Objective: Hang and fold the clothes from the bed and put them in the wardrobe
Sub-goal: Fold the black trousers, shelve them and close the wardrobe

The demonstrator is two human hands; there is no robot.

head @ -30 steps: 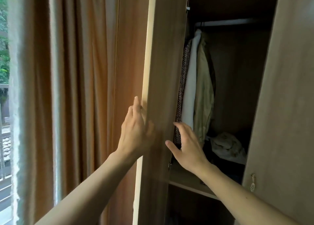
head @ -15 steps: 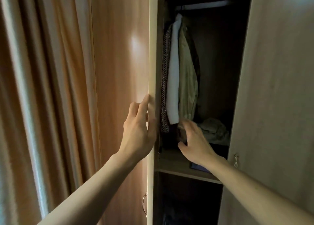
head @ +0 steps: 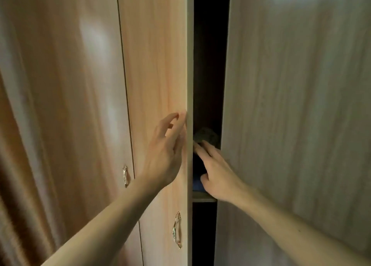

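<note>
1. Left forearm: bare, enters from the lower left and rises toward the centre of the view.
2. Right forearm: bare, enters from the lower right and rises toward the gap between the two doors.
3. Left hand [head: 167,151]: rests with loosely spread fingers on the outer face of the left door [head: 156,68], just beside that door's free edge. The fingers are extended and hold nothing.
4. Right hand [head: 217,177]: reaches into the narrow opening between the doors, palm down, fingers extended and slightly apart. The fingertips lie at a crumpled olive-green garment [head: 205,135]; whether they grip it cannot be told. The thumb points down-left, in front of a blue folded item [head: 197,183].
5. Left door: light orange-toned wood grain, nearly closed. An ornate metal handle [head: 176,230] is mounted low on it, near the free edge.
6. Right door [head: 297,105]: grey-toned wood grain, fills the right side of the view, its edge bordering the opening.
7. Wardrobe [head: 208,54] interior: visible only as a dark vertical strip between the doors. A shelf [head: 203,197] crosses it; the blue item rests on this shelf and the olive-green garment sits above and behind it. Hanging clothes cannot be made out in the dark.
8. Neighbouring door [head: 70,84]: left of the left door, carries a second ornate handle [head: 125,175].
9. Curtain [head: 18,195]: brown fabric folds at the far left edge.
</note>
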